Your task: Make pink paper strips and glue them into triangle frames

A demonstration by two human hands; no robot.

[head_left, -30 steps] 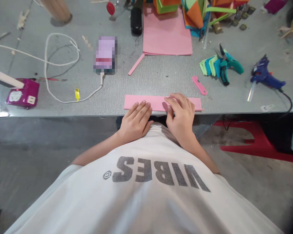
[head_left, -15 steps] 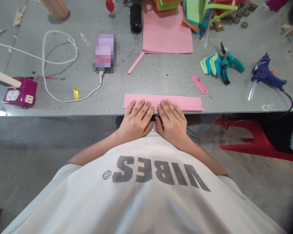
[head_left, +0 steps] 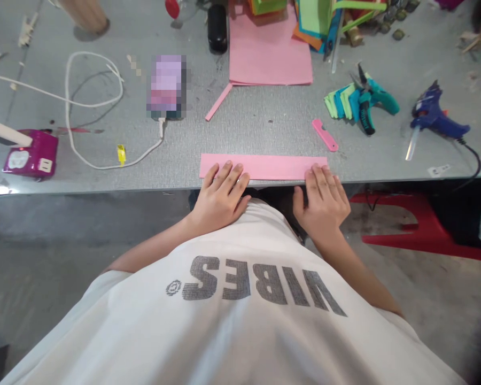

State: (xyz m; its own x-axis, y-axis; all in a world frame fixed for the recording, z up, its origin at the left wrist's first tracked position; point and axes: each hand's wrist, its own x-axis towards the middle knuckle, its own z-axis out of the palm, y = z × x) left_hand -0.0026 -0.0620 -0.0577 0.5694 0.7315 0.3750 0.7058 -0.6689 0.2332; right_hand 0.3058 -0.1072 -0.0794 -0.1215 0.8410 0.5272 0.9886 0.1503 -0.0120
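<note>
Grey textured surface, cluttered, with its near edge running across in front of the person; concrete floor below, a red plastic seat low on the right. Pink sheets lay at the back, a pink cutter, pliers and a blue glue gun to the right, a pixelated phone to the left. The pink strip was long, narrow, plain and flat, looked like paper; couldn't tell if folded. It lay lengthwise along the near edge, under the fingertips of both hands. Left hand: fingers slightly spread, resting on the strip's left part. Right hand: fingers close together, thumb apart, tips at the strip's right end. Neither hand pinched anything. Strip's middle was uncovered between them.
</note>
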